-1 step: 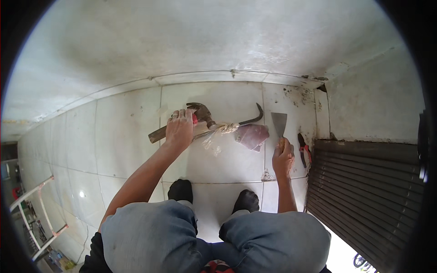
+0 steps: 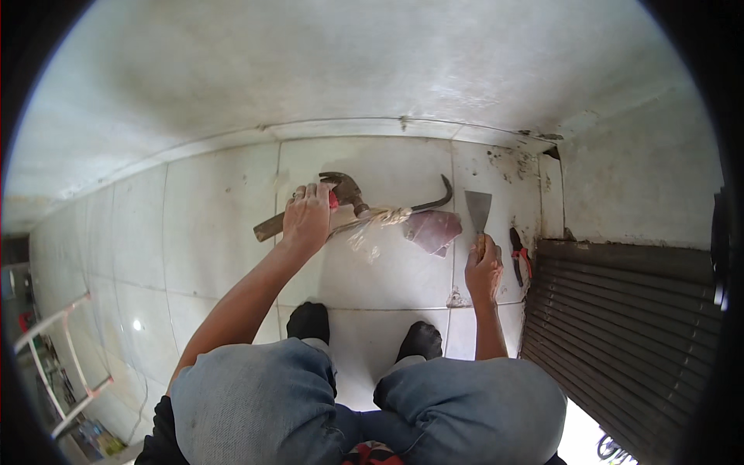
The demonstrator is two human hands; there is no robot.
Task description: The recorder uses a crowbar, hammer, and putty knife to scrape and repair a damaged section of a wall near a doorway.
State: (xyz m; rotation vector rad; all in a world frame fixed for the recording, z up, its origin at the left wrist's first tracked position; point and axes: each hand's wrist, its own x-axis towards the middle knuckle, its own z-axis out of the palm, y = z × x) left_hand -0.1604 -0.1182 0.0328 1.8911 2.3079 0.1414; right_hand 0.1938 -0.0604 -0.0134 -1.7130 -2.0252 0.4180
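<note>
My left hand (image 2: 308,219) is closed over the handle of a claw hammer (image 2: 346,191), close to its metal head. Something red (image 2: 333,200) shows beside the fingers; its kind is unclear. In my right hand (image 2: 483,267) is a putty knife (image 2: 479,209), gripped by its handle, the wide blade pointing away from me. Between the hands, a dark pry bar (image 2: 435,203) with a hooked end lies on the tiles, pale cord-like wrapping (image 2: 387,217) around its shaft. A purplish flat piece (image 2: 434,232), perhaps sandpaper, lies below the hook. Red-handled pliers (image 2: 519,256) rest right of my right hand.
White floor tiles (image 2: 364,275) run up to a pale wall (image 2: 349,70) ahead. A dark slatted panel (image 2: 620,310) stands on the right. Stained, broken patches mark the far right corner (image 2: 552,153). A pale metal frame (image 2: 66,341) stands at the far left. My feet (image 2: 308,320) are close to the tools.
The view has shifted very slightly. Both hands keep the same grip, and the tools lie as before.
</note>
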